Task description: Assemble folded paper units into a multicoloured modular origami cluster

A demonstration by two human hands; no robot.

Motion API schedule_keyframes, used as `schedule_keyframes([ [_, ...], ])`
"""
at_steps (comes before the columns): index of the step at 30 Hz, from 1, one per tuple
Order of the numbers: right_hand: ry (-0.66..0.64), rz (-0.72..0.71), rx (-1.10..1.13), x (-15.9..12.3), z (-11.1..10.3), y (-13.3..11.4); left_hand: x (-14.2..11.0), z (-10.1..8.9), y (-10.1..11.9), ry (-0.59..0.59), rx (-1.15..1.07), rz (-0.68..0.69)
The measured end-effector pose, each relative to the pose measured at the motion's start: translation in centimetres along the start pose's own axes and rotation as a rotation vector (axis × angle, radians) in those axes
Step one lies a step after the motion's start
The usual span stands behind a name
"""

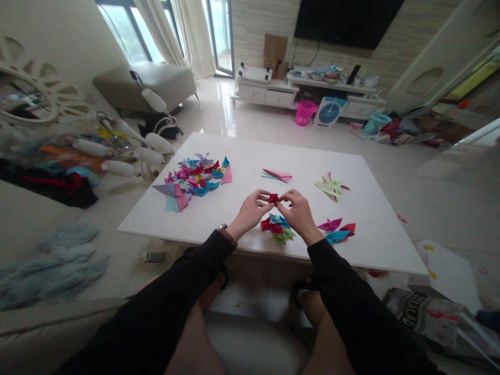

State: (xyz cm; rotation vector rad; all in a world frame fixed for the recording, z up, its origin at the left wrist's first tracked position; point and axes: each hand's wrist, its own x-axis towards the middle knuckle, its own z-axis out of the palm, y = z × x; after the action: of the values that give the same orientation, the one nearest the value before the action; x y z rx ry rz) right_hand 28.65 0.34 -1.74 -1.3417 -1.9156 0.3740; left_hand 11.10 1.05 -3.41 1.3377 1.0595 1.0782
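Between my two hands, above the white table (pixel 234 156), is a small dark red folded paper piece (pixel 273 198). My left hand (pixel 253 209) pinches its left side with thumb and fingertips. On the right side, my right hand (pixel 297 211) grips it the same way. Just below them sits a cluster of red, blue and green folded paper pieces (pixel 278 229). A few flat folded strips (pixel 277 176) in pink, red and pale green lie beyond my hands. The fine folds of the held piece are too small to make out.
A big heap of colourful origami (pixel 195 177) covers the table's left part. Pale green folded papers (pixel 332 186) lie at the right, and magenta, blue and red ones (pixel 338 232) near the front edge. A white lamp fixture (pixel 144 151) stands beside the table's left side.
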Motion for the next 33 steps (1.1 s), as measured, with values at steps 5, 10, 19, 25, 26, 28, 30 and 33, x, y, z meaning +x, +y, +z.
schedule_keyframes([
  [5,-0.029,-0.040,0.008,-0.1,0.1,0.1,0.0,-0.1,0.1,0.020,0.079,0.016],
  [10,-0.057,-0.048,-0.002,-0.3,0.1,0.1,-0.4,-0.2,0.5,0.014,0.259,0.134],
  [19,-0.138,-0.097,-0.029,-0.4,-0.2,-0.3,0.0,-2.0,0.5,-0.208,0.505,0.006],
  [25,-0.117,-0.088,-0.052,-0.5,-0.6,0.0,-0.7,-3.0,-1.3,-0.481,0.801,-0.145],
  [26,-0.118,-0.089,-0.057,-0.5,-0.6,0.0,-0.9,-2.9,-1.7,-0.510,0.844,-0.162],
  [28,-0.125,-0.089,-0.066,-0.6,-0.7,0.2,-1.3,-2.7,-2.3,-0.536,0.919,-0.190],
  [30,-0.132,-0.087,-0.071,-0.6,-0.8,0.3,-1.7,-2.3,-2.6,-0.516,0.986,-0.202],
  [33,-0.136,-0.089,-0.070,-0.7,-0.9,0.4,-2.1,-1.6,-3.1,-0.455,1.049,-0.203],
])
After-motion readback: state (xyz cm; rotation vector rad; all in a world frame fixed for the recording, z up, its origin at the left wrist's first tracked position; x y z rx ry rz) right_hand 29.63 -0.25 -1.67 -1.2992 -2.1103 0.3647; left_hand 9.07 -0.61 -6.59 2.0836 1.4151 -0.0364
